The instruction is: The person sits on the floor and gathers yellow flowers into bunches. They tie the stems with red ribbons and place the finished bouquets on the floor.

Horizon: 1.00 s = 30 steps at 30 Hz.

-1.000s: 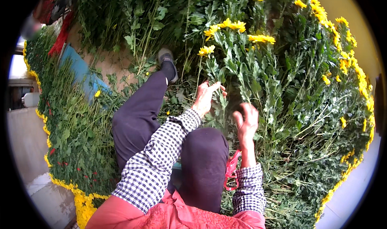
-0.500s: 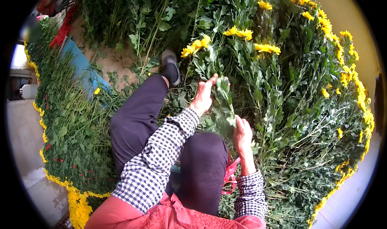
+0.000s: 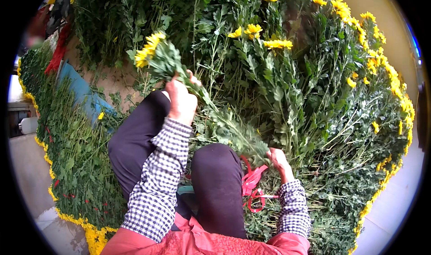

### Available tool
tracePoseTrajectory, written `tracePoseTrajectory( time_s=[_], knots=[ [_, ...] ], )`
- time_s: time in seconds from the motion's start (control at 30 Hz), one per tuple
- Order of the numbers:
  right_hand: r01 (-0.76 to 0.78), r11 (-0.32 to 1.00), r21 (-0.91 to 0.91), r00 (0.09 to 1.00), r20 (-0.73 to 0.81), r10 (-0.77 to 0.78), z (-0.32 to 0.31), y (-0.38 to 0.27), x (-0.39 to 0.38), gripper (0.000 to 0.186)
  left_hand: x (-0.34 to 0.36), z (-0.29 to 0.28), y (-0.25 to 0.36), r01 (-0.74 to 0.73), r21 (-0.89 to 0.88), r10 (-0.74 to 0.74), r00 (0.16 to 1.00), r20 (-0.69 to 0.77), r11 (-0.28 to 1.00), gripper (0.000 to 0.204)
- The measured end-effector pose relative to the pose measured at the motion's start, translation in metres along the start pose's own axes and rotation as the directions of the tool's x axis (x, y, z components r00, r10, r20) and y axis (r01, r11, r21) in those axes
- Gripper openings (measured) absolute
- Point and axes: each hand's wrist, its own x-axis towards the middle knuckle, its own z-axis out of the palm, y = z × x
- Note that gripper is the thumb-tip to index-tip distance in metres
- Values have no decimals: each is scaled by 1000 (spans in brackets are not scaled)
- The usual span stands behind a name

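Left hand (image 3: 182,101): my fingers clamped on yellow-flowered bunch (image 3: 217,112) below the blooms (image 3: 150,50). Right hand (image 3: 279,161): fingers clamped on its stem ends, red ribbon (image 3: 252,181) nearby.

So the fisheye sat up on the wearer's head, pointing down, right knee (image 3: 217,174) pretty near, flower pile (image 3: 314,102) stretching far.
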Motion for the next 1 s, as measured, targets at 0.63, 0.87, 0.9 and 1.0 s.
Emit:
tracePoseTrajectory(
  time_s=[0.63, 0.87, 0.9, 1.0],
  knots=[
    [-500, 704, -504, 622, -775, -113, -86, -61, -35, 43, 30, -44, 5, 197, 205, -198, 980, -12, 959, 26],
    [76, 995, -61, 128, -989, -71, -109, -96, -51, 50, 51, -51, 47, 67, 33, -69, 997, 39, 997, 16],
    [319, 948, -19, 28, -999, -30, -109, -108, -46, 55, 47, -48, 58, 93, 39, -95, 993, 72, 995, 17],
    [513, 855, -78, -143, -990, -5, -143, -99, -45, 43, 38, -38, 80, 86, 119, -106, 978, 177, 989, 19]
  ],
)
